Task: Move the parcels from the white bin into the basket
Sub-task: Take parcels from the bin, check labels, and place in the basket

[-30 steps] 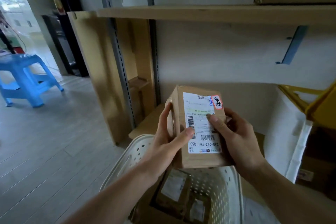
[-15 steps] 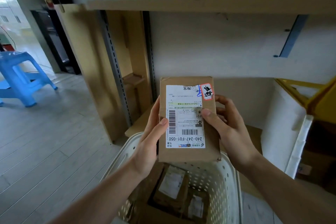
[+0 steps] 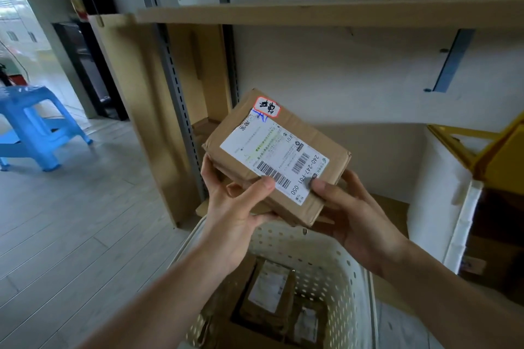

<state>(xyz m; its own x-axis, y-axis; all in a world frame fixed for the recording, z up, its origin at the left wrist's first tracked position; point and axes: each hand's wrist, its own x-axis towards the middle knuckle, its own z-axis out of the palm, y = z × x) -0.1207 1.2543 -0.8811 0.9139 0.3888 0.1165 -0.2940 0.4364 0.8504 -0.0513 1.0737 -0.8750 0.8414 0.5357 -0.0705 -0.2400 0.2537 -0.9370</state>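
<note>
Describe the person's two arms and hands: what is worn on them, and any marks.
Both forearms are bare as far as the frame shows: no sleeves or cuffs in view. The left hand and right hand wear no gloves. No rings, watch, bands or markings show on the visible fingers and wrists. Fingernails look short and unpainted.

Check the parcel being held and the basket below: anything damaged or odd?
Nothing looks damaged. The cardboard parcel is held tilted above the basket, gripped by the left hand and right hand; its shipping label is intact. Parcels already in the basket lie flat.
</note>
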